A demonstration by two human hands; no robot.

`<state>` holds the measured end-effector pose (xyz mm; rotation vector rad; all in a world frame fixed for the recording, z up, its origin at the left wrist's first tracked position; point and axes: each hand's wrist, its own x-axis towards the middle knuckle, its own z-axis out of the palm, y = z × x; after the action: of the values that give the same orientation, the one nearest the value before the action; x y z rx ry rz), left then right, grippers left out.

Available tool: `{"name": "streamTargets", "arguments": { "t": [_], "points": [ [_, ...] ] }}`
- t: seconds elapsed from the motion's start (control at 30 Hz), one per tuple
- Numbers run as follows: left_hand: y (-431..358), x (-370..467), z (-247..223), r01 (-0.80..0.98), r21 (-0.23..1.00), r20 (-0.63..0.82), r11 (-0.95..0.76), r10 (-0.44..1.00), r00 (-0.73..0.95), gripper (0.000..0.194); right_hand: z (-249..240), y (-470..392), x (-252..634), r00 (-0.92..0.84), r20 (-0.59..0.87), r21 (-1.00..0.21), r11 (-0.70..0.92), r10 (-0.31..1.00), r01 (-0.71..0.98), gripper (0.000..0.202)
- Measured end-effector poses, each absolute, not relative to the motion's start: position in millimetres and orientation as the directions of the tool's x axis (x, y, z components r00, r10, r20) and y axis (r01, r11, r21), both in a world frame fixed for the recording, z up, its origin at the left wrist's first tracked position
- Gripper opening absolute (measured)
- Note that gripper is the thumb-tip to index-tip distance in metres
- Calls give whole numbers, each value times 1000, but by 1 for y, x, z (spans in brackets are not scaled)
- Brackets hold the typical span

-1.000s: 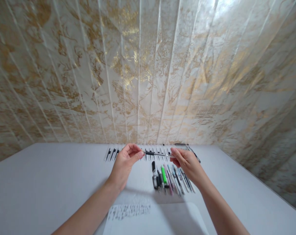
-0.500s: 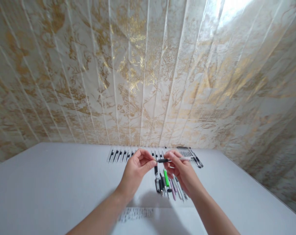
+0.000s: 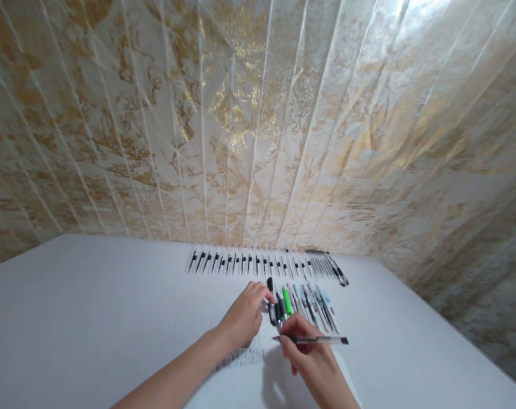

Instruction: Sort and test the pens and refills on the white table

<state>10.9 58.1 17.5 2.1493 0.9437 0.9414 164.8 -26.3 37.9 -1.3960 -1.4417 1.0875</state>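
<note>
Gripped in my right hand [image 3: 304, 349] is a clear-barrelled pen [image 3: 326, 340] with a dark grip and a black end. Its tip points left, over a white sheet [image 3: 241, 386] that bears rows of dark marks. My left hand [image 3: 248, 312] is just left of the loose pens, its fingers bent down beside a black pen [image 3: 272, 313]; whether it grips anything is hidden. A green pen [image 3: 287, 300] lies among several black, pink, white and blue ones between and beyond my hands.
A long row of clear pen parts with black pieces [image 3: 236, 263] lies along the back of the white table [image 3: 91, 307]. At its right end are more thin pens [image 3: 328, 267]. A gold-patterned curtain [image 3: 241, 125] hangs behind.
Both hands have come apart and moved down, nearer me. My left hand has let go of the pen's tip end. The pen in my right hand is now above the sheet.
</note>
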Motion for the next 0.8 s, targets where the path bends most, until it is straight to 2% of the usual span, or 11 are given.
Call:
{"name": "streamTargets", "arguments": {
  "t": [0.2,0.57,0.8],
  "points": [
    [63,9,7,417,723,380,-551,821,426,46,10,-26,153,-9,137,-904,129,991,409,16],
    [62,9,4,431,709,376,-558,816,438,45,6,-28,155,-35,91,-884,97,995,457,16],
    [62,9,3,450,697,375,-558,819,435,44,4,-29,157,14,99,-905,84,995,417,19]
  ]
}}
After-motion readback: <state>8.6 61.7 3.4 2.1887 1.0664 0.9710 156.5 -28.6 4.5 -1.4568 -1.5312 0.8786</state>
